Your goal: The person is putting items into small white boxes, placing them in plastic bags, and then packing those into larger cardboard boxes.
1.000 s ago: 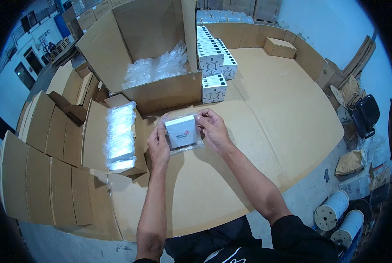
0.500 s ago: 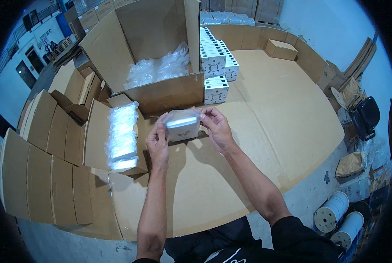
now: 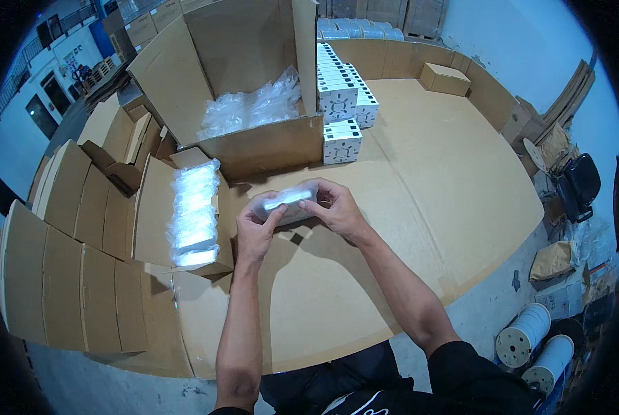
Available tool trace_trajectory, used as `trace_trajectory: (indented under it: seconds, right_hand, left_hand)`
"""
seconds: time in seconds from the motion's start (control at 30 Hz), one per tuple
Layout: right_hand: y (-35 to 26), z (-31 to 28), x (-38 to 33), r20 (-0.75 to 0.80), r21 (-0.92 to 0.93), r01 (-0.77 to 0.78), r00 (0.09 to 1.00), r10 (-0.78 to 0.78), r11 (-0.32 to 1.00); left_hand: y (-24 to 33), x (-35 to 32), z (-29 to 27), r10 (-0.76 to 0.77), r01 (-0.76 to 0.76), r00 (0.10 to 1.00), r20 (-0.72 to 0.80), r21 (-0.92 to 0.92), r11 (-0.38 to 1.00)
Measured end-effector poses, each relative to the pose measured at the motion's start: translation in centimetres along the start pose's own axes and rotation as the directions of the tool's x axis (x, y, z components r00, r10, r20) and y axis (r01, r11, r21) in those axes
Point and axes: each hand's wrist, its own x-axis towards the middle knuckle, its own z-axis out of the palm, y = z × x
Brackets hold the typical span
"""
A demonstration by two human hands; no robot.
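Both hands hold a small white box wrapped in clear plastic (image 3: pixel 286 203) just above the cardboard-covered table (image 3: pixel 406 207). My left hand (image 3: pixel 257 232) grips its left end from below. My right hand (image 3: pixel 337 207) covers its right end with fingers curled over the top. The wrapped box is tilted, its narrow edge up and catching the light. Behind it stands a big open carton (image 3: pixel 254 90) with loose clear plastic bags (image 3: pixel 250 111) inside.
A shallow carton (image 3: pixel 153 214) at the left holds a row of plastic-wrapped boxes (image 3: pixel 193 211). Stacked small white boxes (image 3: pixel 340 97) stand right of the big carton. Flat cardboard sheets (image 3: pixel 67 277) lean at the left. A small brown box (image 3: pixel 446 77) sits far right; wire spools (image 3: pixel 531 339) lie on the floor.
The wrapped box has been turned in my hands from its broad face up to its narrow edge up, and has dropped slightly toward me.
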Motion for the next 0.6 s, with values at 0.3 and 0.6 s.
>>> trace_trajectory:
  seconds: [0.3, 0.6]
  right_hand:
    - [-1.1, -1.5, 0.2, 0.026, -0.220, 0.048, 0.999, -0.043, 0.974]
    - [-0.3, -0.8, 0.3, -0.010, 0.035, 0.044, 0.999, -0.044, 0.998]
  left_hand:
    - [0.6, 0.1, -0.6, 0.021, -0.019, 0.999, 0.044, -0.063, 0.998]
    - [0.2, -0.1, 0.1, 0.082, -0.081, 0.982, -0.172, 0.012, 0.997]
